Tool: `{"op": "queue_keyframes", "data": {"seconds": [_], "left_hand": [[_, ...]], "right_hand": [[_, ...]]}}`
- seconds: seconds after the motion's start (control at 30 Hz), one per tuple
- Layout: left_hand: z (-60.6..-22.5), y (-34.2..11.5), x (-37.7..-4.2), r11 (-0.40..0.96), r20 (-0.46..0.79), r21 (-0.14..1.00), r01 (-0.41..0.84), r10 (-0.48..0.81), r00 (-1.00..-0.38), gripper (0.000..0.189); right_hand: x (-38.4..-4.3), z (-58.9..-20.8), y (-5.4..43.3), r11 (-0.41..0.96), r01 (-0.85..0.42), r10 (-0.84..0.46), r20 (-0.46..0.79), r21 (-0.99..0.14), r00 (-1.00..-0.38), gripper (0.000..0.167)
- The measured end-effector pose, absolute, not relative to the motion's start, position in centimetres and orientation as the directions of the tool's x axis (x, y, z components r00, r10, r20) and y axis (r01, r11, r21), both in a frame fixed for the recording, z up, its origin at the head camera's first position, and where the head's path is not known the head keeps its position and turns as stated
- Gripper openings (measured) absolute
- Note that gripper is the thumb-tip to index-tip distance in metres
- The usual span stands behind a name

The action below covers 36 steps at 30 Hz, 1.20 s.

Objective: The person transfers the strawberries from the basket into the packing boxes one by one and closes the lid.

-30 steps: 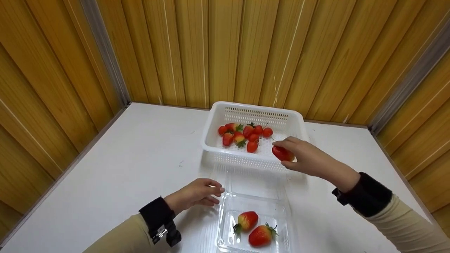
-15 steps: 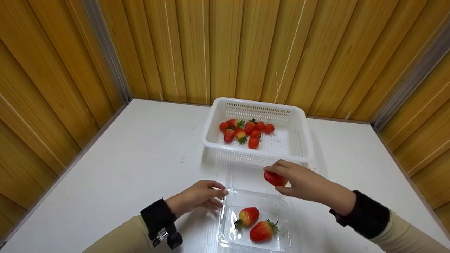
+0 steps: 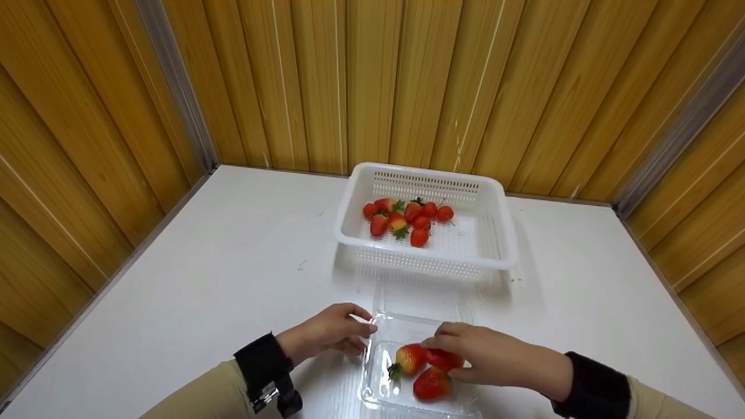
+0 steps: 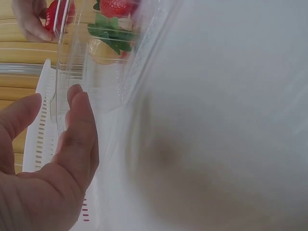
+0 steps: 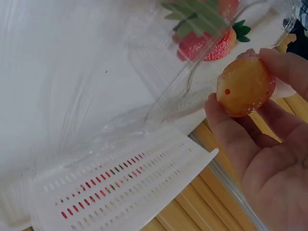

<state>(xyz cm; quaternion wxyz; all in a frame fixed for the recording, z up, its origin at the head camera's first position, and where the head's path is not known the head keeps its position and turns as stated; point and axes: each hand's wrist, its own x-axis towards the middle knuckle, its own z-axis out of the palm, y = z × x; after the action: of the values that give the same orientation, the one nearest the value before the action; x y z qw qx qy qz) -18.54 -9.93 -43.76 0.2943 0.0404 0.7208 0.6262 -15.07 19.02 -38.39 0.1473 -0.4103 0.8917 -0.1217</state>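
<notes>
One beige sleeve (image 3: 215,387) comes in from about seven o'clock, a black wristband (image 3: 262,361) at its end, and leads to the left hand (image 3: 329,330). Its fingers are relaxed and unclosed, just beside the ten o'clock edge of a clear tray (image 3: 396,394) on the white table (image 3: 250,250). In the tray lies one strawberry (image 3: 411,358), leaves toward eight o'clock; a second strawberry (image 3: 432,385) lies at its five o'clock. A white basket (image 3: 419,263) stands at twelve o'clock from the tray, with a cluster of red fruit (image 3: 397,222) mostly toward its nine o'clock side. Farther right, the right hand (image 3: 492,355), over the tray's three o'clock side, pinches a third strawberry (image 3: 445,359) between thumb and fingers; whether that fruit touches the tray floor is hard to tell.
</notes>
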Motion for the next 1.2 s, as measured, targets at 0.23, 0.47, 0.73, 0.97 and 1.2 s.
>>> {"op": "queue_keyframes", "data": {"seconds": [0.23, 0.47, 0.73, 0.97, 1.2], "left_hand": [[-44.0, -9.9, -18.5, 0.203, -0.374, 0.927, -0.315, 0.441, -0.816, 0.029], [-44.1, -9.7, -18.6, 0.204, -0.368, 0.929, -0.308, 0.442, -0.818, 0.023], [-44.4, -9.4, -18.4, 0.176, -0.373, 0.928, -0.329, 0.442, -0.816, 0.015], [-44.5, -9.4, -18.4, 0.156, -0.368, 0.929, -0.334, 0.451, -0.813, 0.012], [-44.5, -9.4, -18.5, 0.164, -0.373, 0.928, -0.335, 0.447, -0.813, 0.013]], "right_hand": [[-13.9, -39.6, 19.0, 0.611, -0.718, -0.79, -0.201, -0.333, -0.579, 0.047], [-13.5, -40.3, 19.1, 0.547, -0.77, -0.836, -0.17, -0.329, -0.522, 0.045], [-13.3, -41.1, 18.8, 0.559, -0.77, -0.829, -0.185, -0.309, -0.528, 0.047], [-13.3, -41.5, 18.3, 0.569, -0.752, -0.821, -0.182, -0.333, -0.541, 0.048], [-13.3, -42.0, 18.3, 0.571, -0.743, -0.82, -0.202, -0.349, -0.535, 0.037]]}}
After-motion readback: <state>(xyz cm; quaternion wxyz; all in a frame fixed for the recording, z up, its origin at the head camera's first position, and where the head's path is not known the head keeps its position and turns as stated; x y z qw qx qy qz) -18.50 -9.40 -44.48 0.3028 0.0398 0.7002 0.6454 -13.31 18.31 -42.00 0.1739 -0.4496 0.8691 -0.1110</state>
